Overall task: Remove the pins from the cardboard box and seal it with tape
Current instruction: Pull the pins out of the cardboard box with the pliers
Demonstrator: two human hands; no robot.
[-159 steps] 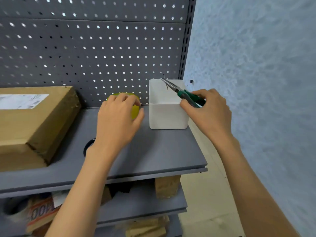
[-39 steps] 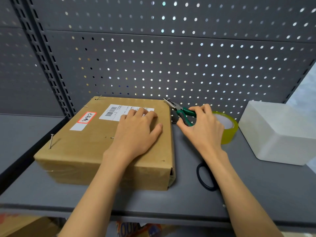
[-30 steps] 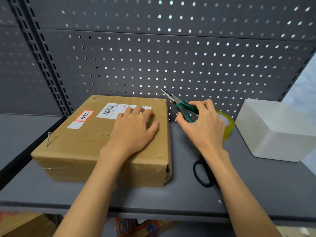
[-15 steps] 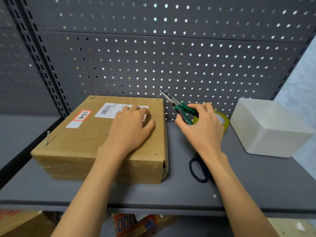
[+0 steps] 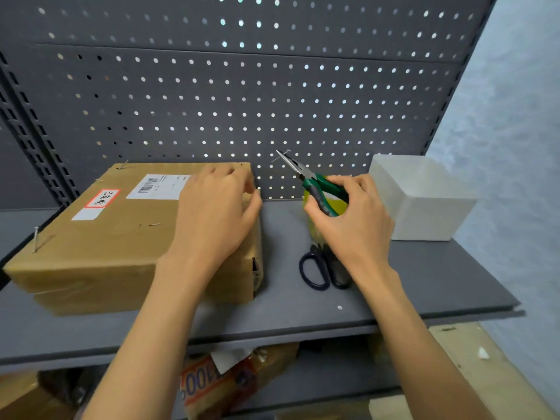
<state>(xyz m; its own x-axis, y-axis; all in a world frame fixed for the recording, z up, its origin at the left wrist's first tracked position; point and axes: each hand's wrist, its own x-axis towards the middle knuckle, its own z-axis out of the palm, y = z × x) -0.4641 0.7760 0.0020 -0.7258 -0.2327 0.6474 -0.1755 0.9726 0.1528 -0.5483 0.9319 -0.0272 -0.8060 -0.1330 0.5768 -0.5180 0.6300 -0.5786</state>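
Note:
A brown cardboard box (image 5: 115,237) with a white label lies on the grey shelf (image 5: 424,283). Pins stick out of it: one at the near left corner (image 5: 35,239), one at the far left corner (image 5: 122,165). My left hand (image 5: 215,213) rests flat on the box's right side, fingers slightly curled. My right hand (image 5: 351,219) grips green-handled needle-nose pliers (image 5: 312,183), raised to the right of the box; a thin pin (image 5: 280,156) sits in their tip. A yellow tape roll (image 5: 321,207) is mostly hidden behind that hand.
Black-handled scissors (image 5: 321,268) lie on the shelf under my right wrist. A white plastic bin (image 5: 421,198) stands at the far right. A perforated grey back panel (image 5: 242,101) closes the rear. A lower shelf holds packets and cardboard.
The view has shifted left, so everything sits further right. My right hand with the pliers has drifted right, away from the box, toward the white bin. My left hand stays on the box.

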